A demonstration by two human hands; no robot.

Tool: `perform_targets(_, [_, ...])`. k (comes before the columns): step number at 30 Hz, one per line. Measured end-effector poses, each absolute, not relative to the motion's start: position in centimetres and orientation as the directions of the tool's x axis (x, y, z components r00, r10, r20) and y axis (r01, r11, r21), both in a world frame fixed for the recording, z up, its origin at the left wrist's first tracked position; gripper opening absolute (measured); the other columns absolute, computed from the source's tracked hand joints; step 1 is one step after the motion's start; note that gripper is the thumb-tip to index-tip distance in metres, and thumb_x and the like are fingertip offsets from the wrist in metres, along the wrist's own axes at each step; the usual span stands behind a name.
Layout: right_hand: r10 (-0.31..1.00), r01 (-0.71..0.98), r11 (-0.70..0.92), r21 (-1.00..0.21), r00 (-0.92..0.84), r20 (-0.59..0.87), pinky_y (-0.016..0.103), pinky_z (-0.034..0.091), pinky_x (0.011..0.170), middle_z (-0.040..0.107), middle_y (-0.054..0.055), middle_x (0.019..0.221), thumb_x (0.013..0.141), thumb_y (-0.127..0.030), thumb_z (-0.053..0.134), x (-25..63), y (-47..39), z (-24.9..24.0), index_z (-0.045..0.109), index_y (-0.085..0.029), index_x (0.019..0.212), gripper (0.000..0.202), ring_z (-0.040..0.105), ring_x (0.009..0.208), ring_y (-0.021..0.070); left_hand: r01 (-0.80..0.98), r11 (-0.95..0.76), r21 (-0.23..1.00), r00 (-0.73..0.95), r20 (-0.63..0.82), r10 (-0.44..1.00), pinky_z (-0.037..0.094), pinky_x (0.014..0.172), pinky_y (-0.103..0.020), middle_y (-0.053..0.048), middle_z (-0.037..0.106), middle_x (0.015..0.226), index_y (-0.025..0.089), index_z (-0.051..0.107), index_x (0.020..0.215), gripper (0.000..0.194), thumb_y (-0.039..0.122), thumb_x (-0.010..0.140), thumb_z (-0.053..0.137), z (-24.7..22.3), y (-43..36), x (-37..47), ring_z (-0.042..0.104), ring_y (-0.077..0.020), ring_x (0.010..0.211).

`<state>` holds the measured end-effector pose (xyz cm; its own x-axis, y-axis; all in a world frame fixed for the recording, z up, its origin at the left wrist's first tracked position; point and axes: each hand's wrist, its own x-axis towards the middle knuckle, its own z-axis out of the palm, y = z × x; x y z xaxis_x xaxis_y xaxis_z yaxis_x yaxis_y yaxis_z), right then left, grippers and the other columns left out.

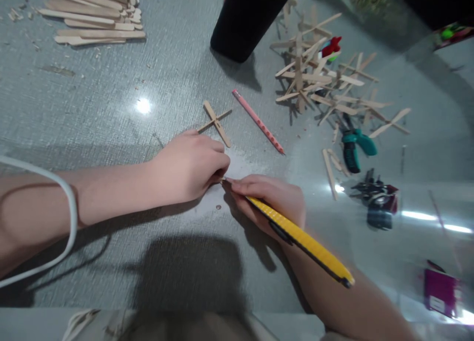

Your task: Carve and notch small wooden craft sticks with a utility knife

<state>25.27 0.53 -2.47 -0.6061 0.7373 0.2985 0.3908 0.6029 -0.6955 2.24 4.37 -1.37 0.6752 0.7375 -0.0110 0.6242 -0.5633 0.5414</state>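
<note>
My right hand point(272, 200) is wrapped round a yellow utility knife point(303, 240), its front end pointing at my left fingertips. My left hand point(192, 166) is closed, knuckles up, with its fingers pinched close to the table. A tiny pale tip shows between the two hands, but what the left fingers hold is hidden. Just beyond the left hand lie two crossed craft sticks point(216, 123). A pink pencil point(257, 120) rests to their right. A small brown speck point(218, 207) sits on the table below the fingertips.
Loose craft sticks point(99, 13) are stacked at the upper left. A black object point(248, 22) stands at the top. To the right are a heap of crossed sticks point(307, 74), green-handled pliers point(353, 146), dark clips point(377, 198) and a purple item point(440, 291). A white cable point(70, 208) loops over my left forearm.
</note>
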Motion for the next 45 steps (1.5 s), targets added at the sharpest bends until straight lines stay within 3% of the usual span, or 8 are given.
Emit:
perform_targets(5, [0.676, 0.407, 0.686, -0.604, -0.664, 0.320, 0.033, 0.063, 0.074, 0.080, 0.006, 0.102, 0.097, -0.010, 0.068, 25.1, 0.1, -1.9, 0.068, -0.025, 0.110, 0.020, 0.078, 0.089, 0.0198, 0.678, -0.585, 0.444, 0.672, -0.053, 0.739, 0.040, 0.080, -0.037, -0.004, 0.075, 0.090, 0.018, 0.075, 0.090, 0.012, 0.018, 0.095, 0.064, -1.1, 3.9, 2.8, 0.067, -0.0238, 0.090])
perform_targets(9, [0.606, 0.394, 0.762, -0.514, -0.714, 0.351, 0.035, 0.060, 0.073, 0.080, 0.006, 0.101, 0.096, -0.007, 0.068, 25.2, 0.2, -1.8, 0.069, -0.024, 0.112, 0.024, 0.075, 0.085, 0.0203, 0.671, -0.612, 0.419, 0.688, -0.044, 0.724, 0.039, 0.075, -0.036, -0.004, 0.073, 0.085, 0.017, 0.074, 0.087, 0.015, 0.019, 0.097, 0.063, -1.0, 3.8, 2.9, 0.065, -0.0224, 0.084])
perform_targets(16, [0.700, 0.490, 0.646, -0.585, -0.687, 0.198, 0.029, 0.055, 0.058, 0.075, 0.003, 0.080, 0.098, -0.018, 0.068, 24.9, 0.5, -1.0, 0.071, -0.021, 0.099, 0.005, 0.073, 0.069, 0.0180, 0.629, -0.609, 0.483, 0.707, -0.031, 0.706, 0.039, 0.069, -0.032, -0.003, 0.071, 0.077, 0.019, 0.076, 0.079, 0.018, 0.016, 0.093, 0.065, -1.3, 4.4, 2.6, 0.063, -0.0192, 0.076])
perform_targets(21, [0.697, 0.525, 0.643, -0.557, -0.703, 0.142, 0.029, 0.054, 0.060, 0.071, 0.002, 0.076, 0.100, -0.021, 0.064, 24.6, 0.5, -0.5, 0.071, -0.020, 0.094, 0.009, 0.069, 0.068, 0.0168, 0.648, -0.585, 0.487, 0.693, -0.059, 0.718, 0.039, 0.069, -0.031, -0.002, 0.071, 0.076, 0.018, 0.074, 0.074, 0.018, 0.014, 0.091, 0.067, -1.1, 4.5, 2.7, 0.063, -0.0187, 0.076])
perform_targets(28, [0.610, 0.454, 0.757, -0.470, -0.748, 0.260, 0.031, 0.052, 0.064, 0.071, 0.002, 0.084, 0.100, -0.016, 0.065, 25.0, 0.6, -1.0, 0.072, -0.024, 0.097, 0.010, 0.067, 0.074, 0.0180, 0.635, -0.581, 0.509, 0.686, -0.028, 0.727, 0.039, 0.067, -0.031, -0.003, 0.071, 0.076, 0.018, 0.075, 0.075, 0.017, 0.011, 0.088, 0.067, -1.1, 4.3, 2.7, 0.064, -0.0189, 0.076])
perform_targets(34, [0.638, 0.466, 0.732, -0.497, -0.726, 0.258, 0.030, 0.053, 0.063, 0.071, 0.001, 0.085, 0.099, -0.016, 0.067, 24.9, 0.8, -1.2, 0.069, -0.027, 0.099, 0.011, 0.068, 0.074, 0.0169, 0.631, -0.577, 0.518, 0.680, -0.012, 0.733, 0.040, 0.067, -0.030, -0.002, 0.072, 0.077, 0.019, 0.075, 0.075, 0.017, 0.014, 0.089, 0.066, -1.4, 4.4, 2.6, 0.065, -0.0184, 0.077])
perform_targets(39, [0.607, 0.374, 0.748, -0.548, -0.720, 0.336, 0.032, 0.057, 0.066, 0.075, 0.003, 0.088, 0.095, -0.011, 0.070, 25.5, 1.1, -1.9, 0.068, -0.025, 0.101, 0.015, 0.072, 0.075, 0.0183, 0.642, -0.567, 0.517, 0.686, -0.057, 0.725, 0.043, 0.069, -0.028, -0.003, 0.073, 0.083, 0.018, 0.077, 0.078, 0.020, 0.011, 0.089, 0.062, -1.0, 4.3, 2.5, 0.066, -0.0179, 0.081])
perform_targets(45, [0.651, 0.338, 0.692, -0.638, -0.673, 0.350, 0.033, 0.062, 0.071, 0.077, 0.001, 0.087, 0.097, -0.013, 0.067, 26.7, 1.1, -2.4, 0.068, -0.030, 0.113, 0.023, 0.076, 0.080, 0.0189, 0.653, -0.515, 0.555, 0.664, -0.093, 0.742, 0.046, 0.071, -0.027, -0.003, 0.074, 0.087, 0.020, 0.082, 0.083, 0.024, 0.005, 0.085, 0.063, -1.0, 4.4, 2.5, 0.067, -0.0179, 0.083])
